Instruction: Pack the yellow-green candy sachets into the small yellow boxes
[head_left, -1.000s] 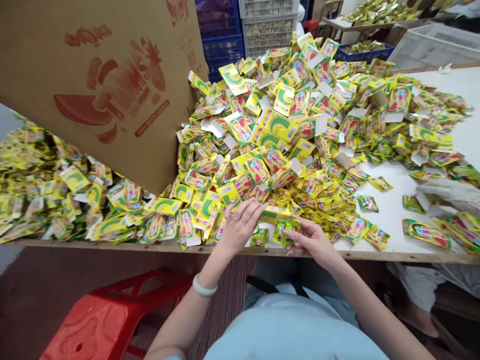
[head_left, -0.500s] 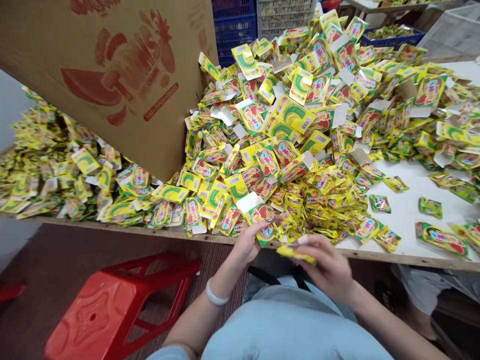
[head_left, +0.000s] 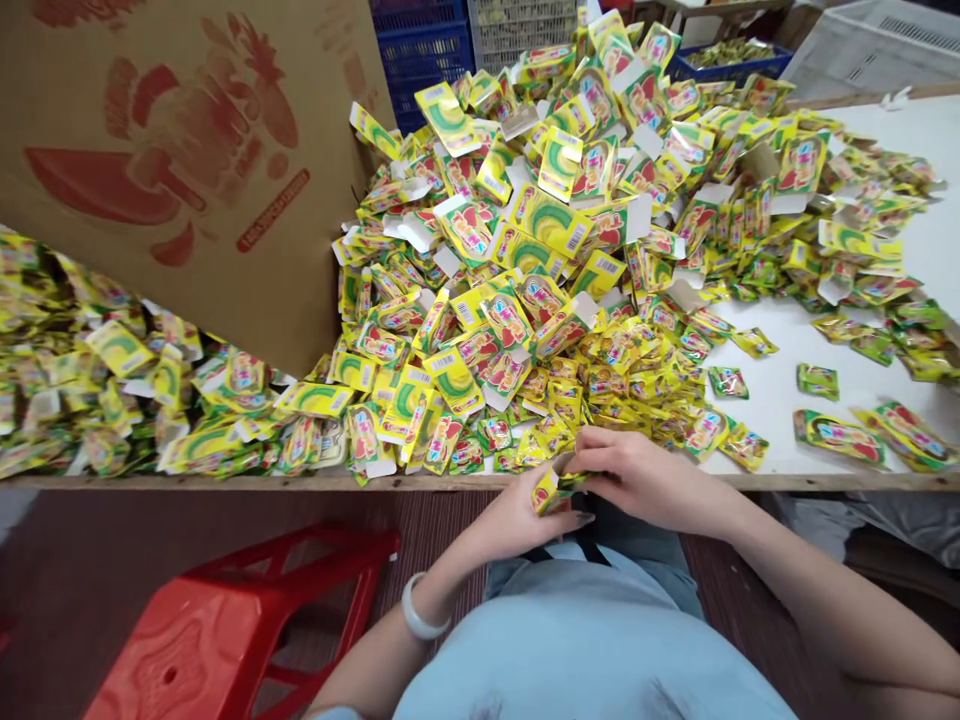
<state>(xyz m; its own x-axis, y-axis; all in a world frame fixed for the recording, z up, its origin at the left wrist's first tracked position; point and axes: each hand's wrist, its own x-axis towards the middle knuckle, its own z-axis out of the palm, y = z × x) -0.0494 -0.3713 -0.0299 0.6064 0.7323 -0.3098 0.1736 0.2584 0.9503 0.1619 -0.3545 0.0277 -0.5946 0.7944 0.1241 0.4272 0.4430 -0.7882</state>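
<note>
At the table's front edge, my left hand point(head_left: 511, 518) is closed round a small yellow and green candy box point(head_left: 546, 492). My right hand point(head_left: 641, 475) meets it from the right, its fingers pinching small yellow candy packets point(head_left: 574, 481) at the box's open end. How far the packets are inside is hidden by the fingers. Just beyond both hands lies a heap of loose yellow candy packets point(head_left: 637, 370). Behind and left of it rises a big pile of similar candy boxes point(head_left: 544, 225), many with white flaps standing open.
A large brown carton point(head_left: 300, 270) stands tilted among the boxes on the left. Below the table point(head_left: 769, 400) is a red plastic stool point(head_left: 180, 640). Blue crates point(head_left: 424, 50) and a grey crate point(head_left: 517, 35) are stacked behind. Part of another person's clothing point(head_left: 892, 520) shows at the right.
My left hand has brought the box down off the pile toward my body. My right hand has moved the packets up to its open end. The view has shifted right.
</note>
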